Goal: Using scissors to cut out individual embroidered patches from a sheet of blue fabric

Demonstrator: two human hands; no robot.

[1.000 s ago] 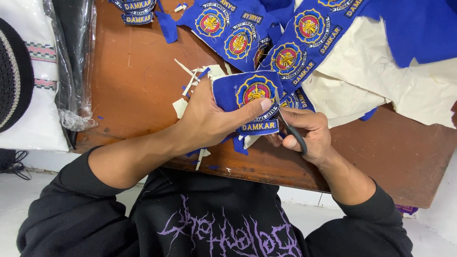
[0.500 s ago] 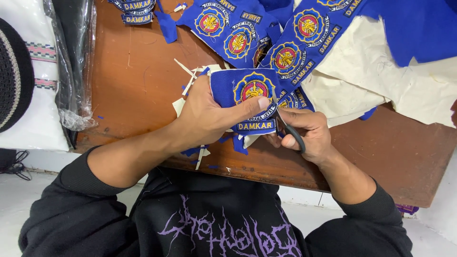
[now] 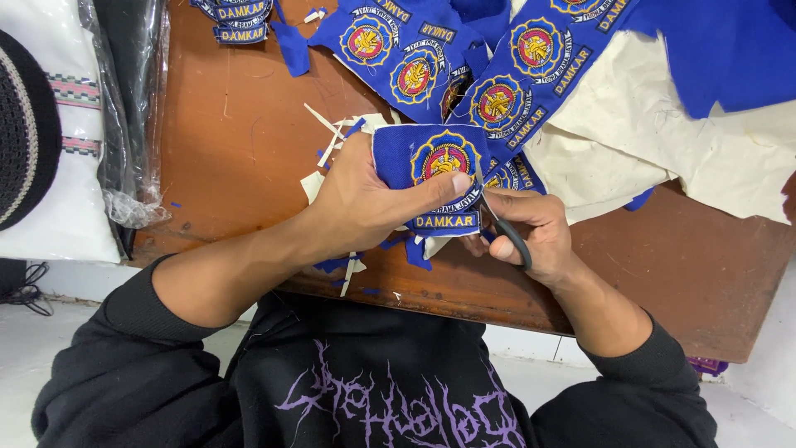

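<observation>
— What have your fingers got?

— My left hand [image 3: 365,203] is clenched on a blue embroidered patch [image 3: 431,162], thumb pressed flat across its round emblem, the other fingers tucked behind the cloth. My right hand [image 3: 531,228] is closed around the black handles of small scissors [image 3: 502,224]; the blades point up at the patch's right edge, just beside my left thumb tip.

— And where is the patch?

— Raised a little over the near part of the brown table [image 3: 232,141], above a scatter of cream and blue offcuts [image 3: 332,141].

— Any room around it?

— To the left, bare wood runs out to a clear plastic-wrapped bundle [image 3: 124,108] at the table's edge. Behind and to the right it is crowded: a blue strip of uncut emblems [image 3: 506,91] lies close to the patch, resting on cream backing cloth [image 3: 663,141]. A small stack of cut patches [image 3: 236,17] sits well apart at the far left. The near table edge is right under my wrists.

— Anything different from a moment ago?

— Little. Both grips are as they were. The patch has turned slightly in my left hand, and the scissors remain at its right edge.
</observation>
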